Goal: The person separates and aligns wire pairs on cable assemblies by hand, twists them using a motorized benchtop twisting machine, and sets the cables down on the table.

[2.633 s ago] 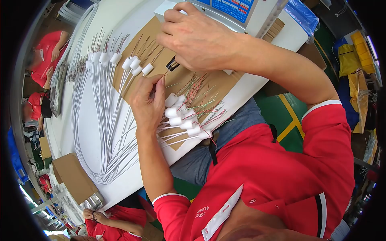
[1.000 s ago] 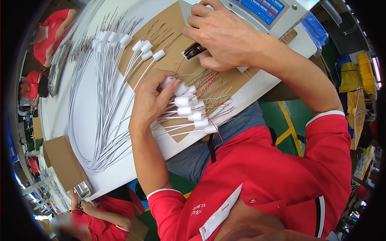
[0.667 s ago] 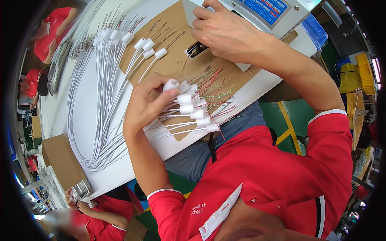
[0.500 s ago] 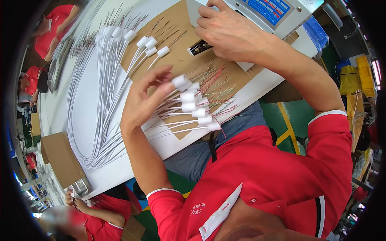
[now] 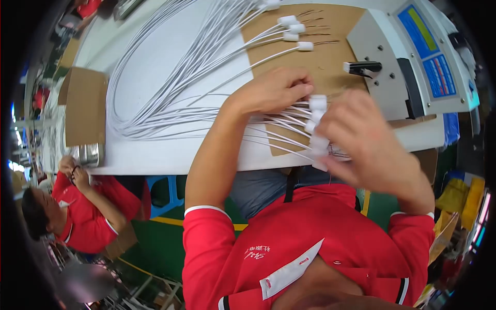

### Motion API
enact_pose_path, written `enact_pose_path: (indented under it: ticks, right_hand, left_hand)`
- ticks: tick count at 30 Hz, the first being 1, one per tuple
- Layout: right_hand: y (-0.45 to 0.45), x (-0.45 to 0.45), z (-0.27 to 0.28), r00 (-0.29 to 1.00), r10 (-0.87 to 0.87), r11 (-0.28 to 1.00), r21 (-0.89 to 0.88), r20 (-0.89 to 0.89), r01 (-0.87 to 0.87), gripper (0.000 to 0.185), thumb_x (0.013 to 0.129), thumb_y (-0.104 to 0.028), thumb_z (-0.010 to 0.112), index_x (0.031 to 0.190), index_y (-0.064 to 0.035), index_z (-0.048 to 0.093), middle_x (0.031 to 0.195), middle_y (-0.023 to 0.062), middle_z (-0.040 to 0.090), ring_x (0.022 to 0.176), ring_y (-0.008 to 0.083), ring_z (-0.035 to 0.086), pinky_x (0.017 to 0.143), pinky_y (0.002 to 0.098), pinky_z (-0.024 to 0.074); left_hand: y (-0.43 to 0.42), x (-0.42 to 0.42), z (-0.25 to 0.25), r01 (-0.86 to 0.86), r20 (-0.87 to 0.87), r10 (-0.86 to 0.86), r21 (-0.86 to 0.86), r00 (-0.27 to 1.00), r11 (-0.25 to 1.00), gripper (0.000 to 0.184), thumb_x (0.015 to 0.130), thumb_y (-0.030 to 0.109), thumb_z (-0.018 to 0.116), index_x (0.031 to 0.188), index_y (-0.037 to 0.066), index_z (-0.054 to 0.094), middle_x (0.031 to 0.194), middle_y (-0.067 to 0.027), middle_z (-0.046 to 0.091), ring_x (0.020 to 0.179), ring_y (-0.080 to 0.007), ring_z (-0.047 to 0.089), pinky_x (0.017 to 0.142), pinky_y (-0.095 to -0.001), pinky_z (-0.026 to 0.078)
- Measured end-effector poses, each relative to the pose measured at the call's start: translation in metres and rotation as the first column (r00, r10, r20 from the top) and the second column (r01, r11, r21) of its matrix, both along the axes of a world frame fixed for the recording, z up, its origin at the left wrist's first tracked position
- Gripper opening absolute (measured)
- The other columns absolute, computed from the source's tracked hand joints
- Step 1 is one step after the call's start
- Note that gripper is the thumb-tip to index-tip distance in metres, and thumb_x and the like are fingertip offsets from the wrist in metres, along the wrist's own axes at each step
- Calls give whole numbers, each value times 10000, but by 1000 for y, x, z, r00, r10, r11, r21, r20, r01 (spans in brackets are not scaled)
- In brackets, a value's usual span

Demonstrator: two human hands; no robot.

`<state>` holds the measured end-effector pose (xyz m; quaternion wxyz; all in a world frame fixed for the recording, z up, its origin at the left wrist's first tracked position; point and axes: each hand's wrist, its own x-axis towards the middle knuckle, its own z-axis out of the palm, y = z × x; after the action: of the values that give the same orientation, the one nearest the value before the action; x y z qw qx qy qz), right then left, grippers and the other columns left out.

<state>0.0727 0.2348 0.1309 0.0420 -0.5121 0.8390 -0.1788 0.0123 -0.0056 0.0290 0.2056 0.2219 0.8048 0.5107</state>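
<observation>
Near the table's front edge lies a row of white cables with white cylindrical sleeves [image 5: 318, 102]. My left hand [image 5: 274, 90] rests over these cables, just left of the top sleeve, its thumb and index finger close together; what they hold, if anything, is hidden. My right hand [image 5: 356, 139] is blurred and covers the right side of the sleeves and most of their twisted wires. Further back, another group of sleeved cables [image 5: 305, 46] lies on the brown cardboard [image 5: 325, 67], bare brown wires pointing right. The machine's black nozzle [image 5: 363, 67] points left above the cardboard.
A grey machine [image 5: 380, 49] with a blue keypad stands at the table's right. Long white cables [image 5: 139, 62] curve across the white table [image 5: 155, 163]. A cardboard box [image 5: 85, 106] is at the left. A seated co-worker [image 5: 90, 206] in red is at lower left.
The view has turned, showing more of the machine. My right hand has left the machine's nozzle and come down to the near sleeves. My left hand's fingers have drawn together beside the top sleeve.
</observation>
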Motion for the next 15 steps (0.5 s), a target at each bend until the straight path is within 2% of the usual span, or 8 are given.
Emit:
enact_pose_path:
  ticks: [3,6,8,9,10,11,14,15]
  right_hand:
    - [-18,17,-24,998,41,999,18,48,-42,465,743,-198,866,1122,-41,646,1149,139,613,1176,368,558,1053,523,424]
    - [-28,21,-38,997,59,996,-72,54,-55,452,756,-210,866,1123,-40,664,1151,137,630,1168,356,575,1037,513,441]
    - [-28,21,-39,991,93,975,-208,94,-72,415,790,-216,858,1119,-36,678,1162,138,645,1160,356,588,1029,505,451]
    - [-27,21,-33,959,171,937,-337,224,-88,397,822,-252,855,1109,-34,689,1171,135,656,1152,355,602,1019,494,459]
    - [-25,22,-25,908,247,886,-459,340,-69,386,854,-288,851,1100,-32,700,1181,132,666,1144,354,615,1008,483,467]
    - [-26,21,-20,768,421,799,-598,482,-63,387,883,-319,841,1091,-23,704,1185,143,669,1145,348,623,1008,473,466]
    - [-25,30,-6,484,679,617,-786,552,32,372,884,-305,840,1084,-23,702,1175,141,671,1131,341,626,997,465,469]
    - [-23,36,-4,456,707,577,-813,541,69,368,885,-300,839,1082,-23,701,1171,140,671,1127,339,626,993,462,470]
  left_hand:
    - [1,-1,-3,100,64,-105,80,992,992,302,1072,221,593,1274,-1,626,1002,-58,735,876,-150,684,790,-297,543]
    - [2,4,5,43,175,-80,210,981,977,309,1039,232,641,1251,8,659,982,-70,741,830,-148,665,774,-299,535]
    - [-2,1,10,-150,-96,152,34,984,988,286,1011,231,673,1195,12,690,959,-70,746,802,-148,650,758,-304,530]
    - [-2,-3,9,-244,-238,232,-20,943,970,275,998,230,689,1167,14,705,948,-70,748,788,-149,643,750,-306,528]
    - [-1,-6,1,-365,-399,363,75,842,928,251,965,237,718,1091,21,738,881,-86,741,749,-164,624,724,-314,519]
    - [-3,-9,-1,-502,-512,406,-59,757,863,237,965,227,721,1084,24,748,860,-110,735,744,-186,639,716,-323,522]
    - [-12,-21,-21,-590,-623,420,-84,660,803,254,970,243,737,1096,24,758,903,-131,747,793,-223,688,776,-358,549]
    - [-13,-24,-19,-590,-651,377,-137,659,796,253,958,238,736,1066,10,755,958,-164,750,885,-318,714,823,-419,556]
